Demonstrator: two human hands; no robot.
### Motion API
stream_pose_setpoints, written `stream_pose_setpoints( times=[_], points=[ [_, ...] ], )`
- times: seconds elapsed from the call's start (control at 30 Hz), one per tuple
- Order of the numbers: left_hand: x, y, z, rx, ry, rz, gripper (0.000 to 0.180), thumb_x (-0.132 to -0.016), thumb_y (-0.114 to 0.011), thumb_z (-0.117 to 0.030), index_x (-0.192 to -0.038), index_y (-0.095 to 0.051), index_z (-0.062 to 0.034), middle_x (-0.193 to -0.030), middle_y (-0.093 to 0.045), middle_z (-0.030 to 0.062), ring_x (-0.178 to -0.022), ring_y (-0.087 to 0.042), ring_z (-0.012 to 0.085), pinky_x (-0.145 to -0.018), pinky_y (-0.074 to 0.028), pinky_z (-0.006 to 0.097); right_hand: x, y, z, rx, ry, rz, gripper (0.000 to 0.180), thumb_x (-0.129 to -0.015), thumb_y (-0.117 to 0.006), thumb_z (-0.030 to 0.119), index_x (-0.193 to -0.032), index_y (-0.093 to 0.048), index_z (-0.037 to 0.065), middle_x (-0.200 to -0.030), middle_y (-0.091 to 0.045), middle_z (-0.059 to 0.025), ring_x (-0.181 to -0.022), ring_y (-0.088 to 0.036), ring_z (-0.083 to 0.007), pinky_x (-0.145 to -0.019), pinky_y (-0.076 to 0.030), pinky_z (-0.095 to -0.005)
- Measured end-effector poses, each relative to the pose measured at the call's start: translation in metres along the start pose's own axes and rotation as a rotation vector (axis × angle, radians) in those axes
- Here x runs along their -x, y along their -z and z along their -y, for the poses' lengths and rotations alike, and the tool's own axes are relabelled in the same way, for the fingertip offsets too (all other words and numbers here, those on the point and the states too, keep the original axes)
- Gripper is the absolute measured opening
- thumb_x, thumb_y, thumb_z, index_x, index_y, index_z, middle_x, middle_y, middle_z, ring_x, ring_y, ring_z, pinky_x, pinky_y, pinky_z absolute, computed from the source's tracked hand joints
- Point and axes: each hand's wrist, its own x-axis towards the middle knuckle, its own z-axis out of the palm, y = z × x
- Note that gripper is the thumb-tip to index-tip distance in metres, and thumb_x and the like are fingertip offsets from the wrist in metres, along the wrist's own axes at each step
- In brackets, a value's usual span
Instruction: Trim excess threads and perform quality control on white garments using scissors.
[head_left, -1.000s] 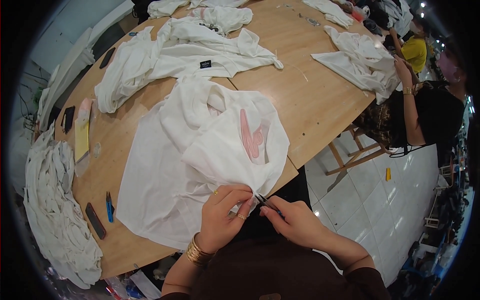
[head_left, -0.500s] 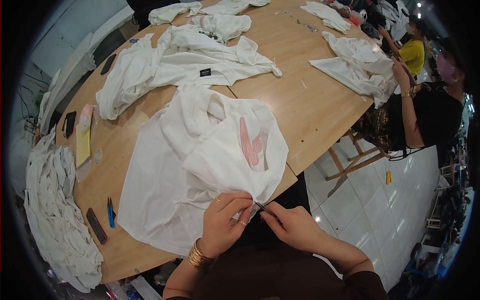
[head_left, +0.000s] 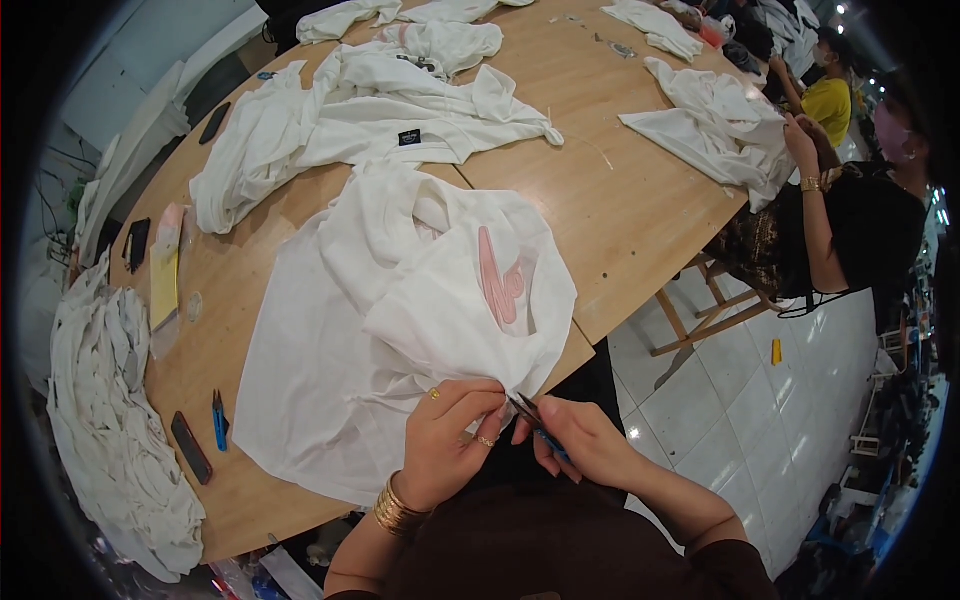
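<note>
A white T-shirt (head_left: 320, 380) with a pink appliqué (head_left: 497, 285) lies spread over the near table edge. My left hand (head_left: 450, 435), with rings and gold bangles, pinches a bit of its fabric at the edge. In my right hand (head_left: 590, 435) is a pair of thread snips (head_left: 541, 429) with blue handles and dark blades. The blades are slightly apart, their tips right beside the pinched cloth. Whether a thread lies between the blades is too small to tell.
Another blue pair of thread snips (head_left: 219, 420) and a phone (head_left: 191, 448) lie on the wooden table (head_left: 640, 215). White garments (head_left: 110, 420) hang over its left edge; more shirts (head_left: 380, 120) lie at the far side. At right, a seated co-worker (head_left: 850, 220) handles a white garment (head_left: 710, 135).
The right hand has turned and its fingers have opened somewhat, so more of the snips and their blue handles shows. The left hand keeps its pinch on the shirt.
</note>
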Motion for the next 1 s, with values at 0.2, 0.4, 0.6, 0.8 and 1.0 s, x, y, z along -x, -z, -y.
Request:
stream_pose_setpoints(
  times=[0.2,0.4,0.6,0.8,1.0],
  points=[
    [0.001,-0.003,0.0,0.019,0.033,-0.013,0.012,-0.074,-0.066,0.003,-0.085,-0.063,-0.0012,-0.091,-0.065,0.0092,-0.08,-0.063,0.0218,-0.07,-0.049,0.028,-0.007,-0.008,-0.015,-0.137,0.079,-0.033,0.039,-0.101,-0.035,0.032,-0.081,-0.051,0.003,-0.05,-0.044,-0.0014,-0.04,-0.038,-0.0075,-0.043,-0.033,-0.0241],
    [0.0,-0.004,-0.002,0.098,0.094,-0.019,0.012,-0.075,-0.065,0.003,-0.086,-0.063,-0.0009,-0.091,-0.066,0.0099,-0.081,-0.064,0.0211,-0.071,-0.049,0.027,-0.007,-0.008,-0.011,0.007,0.065,-0.089,0.039,-0.1,-0.035,0.031,-0.078,-0.051,0.003,-0.047,-0.043,-0.0021,-0.041,-0.042,-0.0091,-0.044,-0.033,-0.0248],
    [0.001,-0.003,-0.004,0.138,0.11,-0.045,0.012,-0.074,-0.066,0.003,-0.085,-0.063,-0.0005,-0.09,-0.066,0.0101,-0.081,-0.064,0.021,-0.072,-0.049,0.028,-0.011,-0.004,-0.02,0.067,0.117,-0.19,0.04,-0.101,-0.034,0.031,-0.078,-0.051,0.002,-0.047,-0.045,-0.0028,-0.041,-0.042,-0.0097,-0.044,-0.034,-0.0252],
    [0.002,-0.003,0.0,0.092,0.066,-0.041,0.013,-0.073,-0.066,0.003,-0.085,-0.063,-0.0018,-0.09,-0.065,0.0093,-0.08,-0.064,0.0224,-0.071,-0.05,0.028,0.003,-0.007,-0.01,0.065,0.104,-0.12,0.041,-0.101,-0.032,0.031,-0.079,-0.051,0.003,-0.049,-0.046,-0.0026,-0.043,-0.043,-0.009,-0.045,-0.035,-0.0242],
    [0.001,-0.003,-0.001,0.032,0.017,-0.036,0.012,-0.073,-0.066,0.004,-0.085,-0.064,-0.0003,-0.09,-0.065,0.01,-0.08,-0.064,0.0217,-0.071,-0.05,0.028,0.001,-0.007,-0.008,0.103,0.071,-0.103,0.041,-0.101,-0.031,0.031,-0.079,-0.051,0.003,-0.049,-0.046,-0.0026,-0.043,-0.043,-0.0094,-0.046,-0.036,-0.0249]
  ],
)
